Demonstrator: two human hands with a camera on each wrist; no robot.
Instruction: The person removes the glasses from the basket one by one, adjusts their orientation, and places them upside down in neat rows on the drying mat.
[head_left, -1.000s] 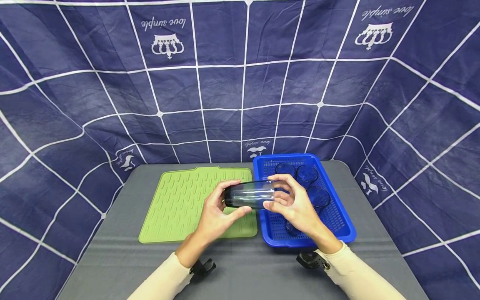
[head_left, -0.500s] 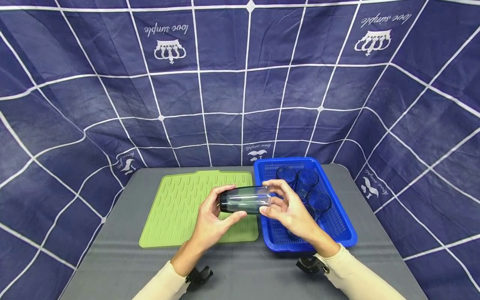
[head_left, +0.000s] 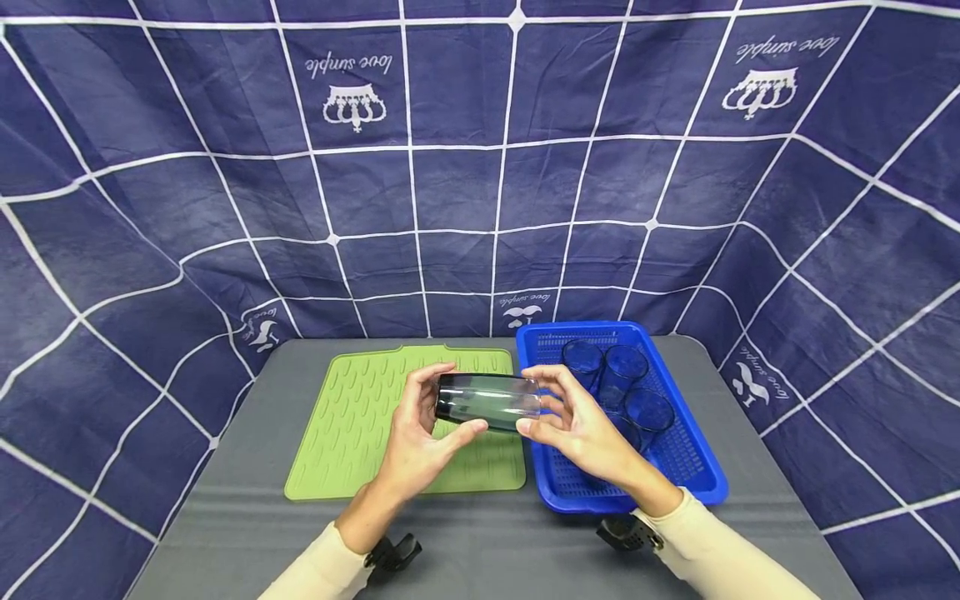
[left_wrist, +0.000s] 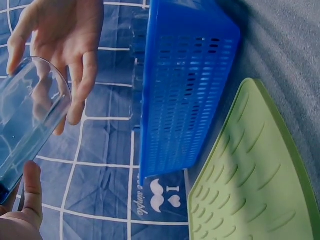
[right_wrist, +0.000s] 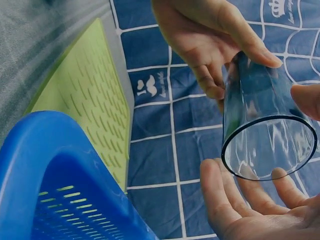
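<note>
A bluish-grey clear drinking glass (head_left: 487, 402) lies sideways in the air above the right part of the green mat, held between both hands. My left hand (head_left: 415, 442) grips its dark base end, thumb below and fingers above. At the rim end, my right hand (head_left: 581, 427) holds the glass between thumb and fingers. In the right wrist view the open mouth of the glass (right_wrist: 257, 100) faces the camera, with fingertips of the right hand (right_wrist: 265, 210) at the rim. The left wrist view shows the glass (left_wrist: 25, 115) reaching from the left thumb towards the right hand (left_wrist: 65, 35).
A blue perforated basket (head_left: 708, 479) stands on the right of the grey table (head_left: 480, 550). Several similar glasses (head_left: 627, 367) stand inside it. Left of it lies the green ridged mat (head_left: 352, 425). Dark blue gridded cloth (head_left: 457, 192) surrounds the table at back and sides.
Both hands have carried the glass slightly left, away from the basket, and its tilt has shifted a little. The head view has shifted a little too. Both hands keep their hold.
</note>
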